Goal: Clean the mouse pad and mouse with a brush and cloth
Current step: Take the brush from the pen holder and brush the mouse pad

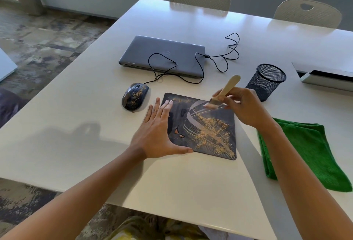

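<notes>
Left hand [158, 125]: flat, fingers straight and spread, pressing down on the left part of the mouse pad [208, 127].
Right hand [242, 106]: fingers curled round the wooden handle of the brush [221, 92], bristles down at the pad's far edge.
Mouse pad: dark, near the middle of the white table [76, 125], yellowish crumbs scattered over its right half.
Mouse [135, 96]: just left of the pad's far corner, dusted with crumbs, its cable running to the closed laptop [162, 56] beyond.
Cloth [305, 151]: green, folded, lying right of the pad.
Pen cup [266, 81]: black mesh, far right of the pad.
</notes>
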